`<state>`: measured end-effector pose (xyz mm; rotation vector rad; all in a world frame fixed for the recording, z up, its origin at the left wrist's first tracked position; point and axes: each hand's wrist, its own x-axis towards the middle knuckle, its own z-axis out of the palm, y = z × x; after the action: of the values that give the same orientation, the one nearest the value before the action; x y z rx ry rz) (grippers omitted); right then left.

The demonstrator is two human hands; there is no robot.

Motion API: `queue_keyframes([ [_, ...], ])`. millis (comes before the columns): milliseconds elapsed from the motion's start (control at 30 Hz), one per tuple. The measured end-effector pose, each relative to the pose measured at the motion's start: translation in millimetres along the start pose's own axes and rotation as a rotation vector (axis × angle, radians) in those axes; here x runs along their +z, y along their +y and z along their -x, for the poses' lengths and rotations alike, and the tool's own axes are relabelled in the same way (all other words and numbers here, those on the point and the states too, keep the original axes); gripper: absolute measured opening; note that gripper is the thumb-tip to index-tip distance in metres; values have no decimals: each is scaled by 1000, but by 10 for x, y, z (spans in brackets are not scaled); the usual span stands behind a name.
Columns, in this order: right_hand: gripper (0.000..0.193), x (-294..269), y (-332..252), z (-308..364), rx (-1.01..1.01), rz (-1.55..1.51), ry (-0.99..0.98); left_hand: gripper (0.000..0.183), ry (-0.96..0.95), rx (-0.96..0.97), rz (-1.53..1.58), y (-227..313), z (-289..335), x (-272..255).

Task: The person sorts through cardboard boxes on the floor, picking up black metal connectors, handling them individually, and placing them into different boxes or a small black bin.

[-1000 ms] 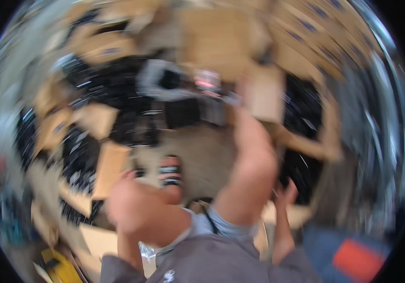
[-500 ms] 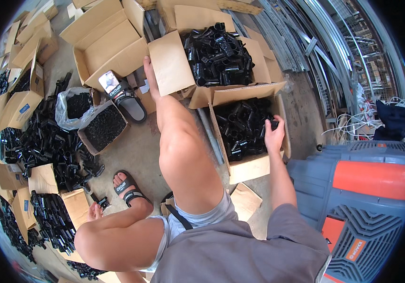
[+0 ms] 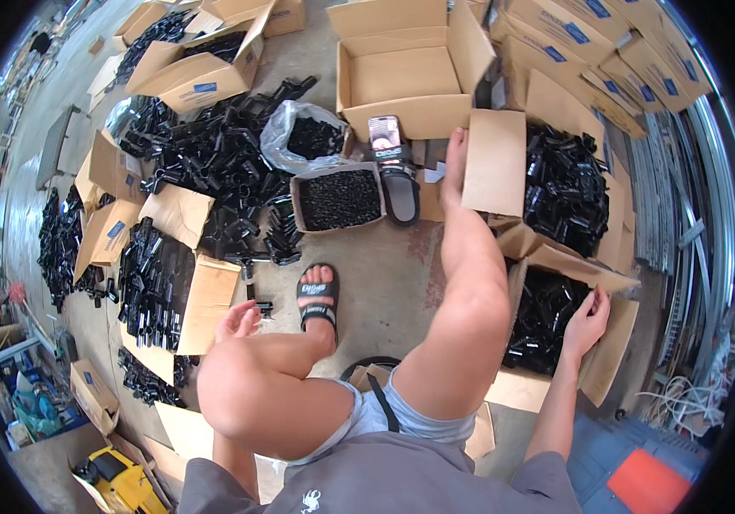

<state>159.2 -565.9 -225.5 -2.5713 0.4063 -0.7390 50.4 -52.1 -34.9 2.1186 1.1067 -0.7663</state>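
Observation:
My right hand (image 3: 588, 324) is at the right side of an open cardboard box (image 3: 520, 390) filled with black plastic pipe fittings (image 3: 543, 325). Its fingers are curled together near the box's rim, and whatever they may hold is hidden. Beside my bent left knee, my left hand (image 3: 237, 320) hangs with its fingers loosely bent and apart. Close to its fingertips, a black fitting (image 3: 262, 308) appears to lie on the floor. Between my legs stands a small box of little black parts (image 3: 339, 199), with a clear plastic bag (image 3: 278, 147) of similar parts behind it.
Black fittings (image 3: 230, 163) lie heaped at left among cardboard boxes. A wide open box (image 3: 402, 118) stands ahead, near a sandal (image 3: 401, 193) with a phone (image 3: 384, 131) by it. Another full box (image 3: 566, 193) is beyond my right knee. Metal profiles (image 3: 684, 197) line the right side.
The view has swung to the right across the scene, showing more of the left side. My right hand has drawn from among the fittings toward the box's right rim. My left hand stays beside the knee.

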Motion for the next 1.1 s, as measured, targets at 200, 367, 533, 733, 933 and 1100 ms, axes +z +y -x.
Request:
queue_keyframes([
  [200, 28, 641, -2072, -531, -306, -409, -156, 57, 270, 321, 883, -837, -812, -113],
  [367, 29, 1126, -3276, -384, -432, -584, -491, 32, 421, 385, 738, -1973, -2243, 505],
  [533, 32, 1423, -3786, 95, -804, -437, -1036, 50, 383, 146, 45, -2474, -2674, 1099],
  [733, 36, 1772, -3734, 463, -982, -193, -1401, 66, 432, 104, -134, -2834, -2787, 1466],
  [933, 39, 1825, -3620, 183, -515, -139, -1598, 51, 566, 214, -80, -2820, -2984, 1515],
  [1100, 35, 1840, -3270, -218, -140, -444, -1195, 30, 523, 164, 29, -3179, -3197, 1599],
])
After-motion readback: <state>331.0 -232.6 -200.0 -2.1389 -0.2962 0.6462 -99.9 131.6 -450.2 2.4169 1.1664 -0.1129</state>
